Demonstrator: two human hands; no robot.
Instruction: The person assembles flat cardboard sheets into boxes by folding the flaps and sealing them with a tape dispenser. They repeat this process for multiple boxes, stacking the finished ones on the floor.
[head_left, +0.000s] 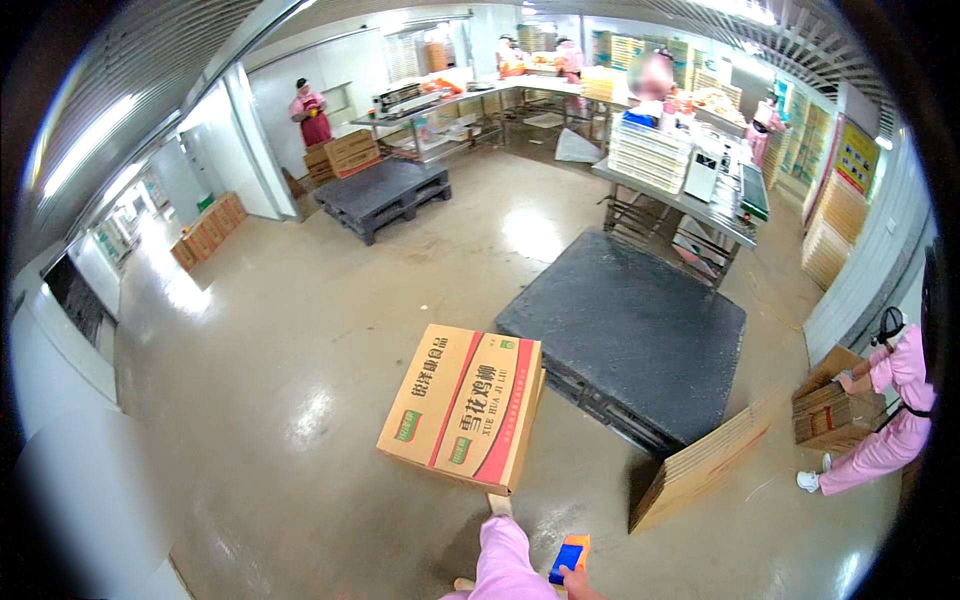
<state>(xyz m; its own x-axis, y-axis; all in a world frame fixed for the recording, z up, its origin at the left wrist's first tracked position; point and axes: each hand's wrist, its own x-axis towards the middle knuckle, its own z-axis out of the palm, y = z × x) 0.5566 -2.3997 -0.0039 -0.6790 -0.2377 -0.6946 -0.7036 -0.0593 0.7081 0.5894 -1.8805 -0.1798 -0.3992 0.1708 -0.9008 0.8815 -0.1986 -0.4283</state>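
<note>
At the lower edge, my right hand (578, 583) is closed around a blue and orange hand-held device (568, 560), whose kind I cannot make out. My left hand is out of sight. Ahead of me is a closed brown carton (455, 405) with red stripes and dark print. My pink-clad leg (505, 560) reaches forward, its shoe (500, 505) right by the carton's near edge; whether they touch I cannot tell.
A black pallet (630, 330) lies beyond the carton, with flattened cardboard (700, 465) leaning near it. At right, a co-worker (890, 400) in pink bends over an open box (835, 415). Another pallet (385, 195), steel tables (690, 195) and stacked trays (648, 155) stand farther back.
</note>
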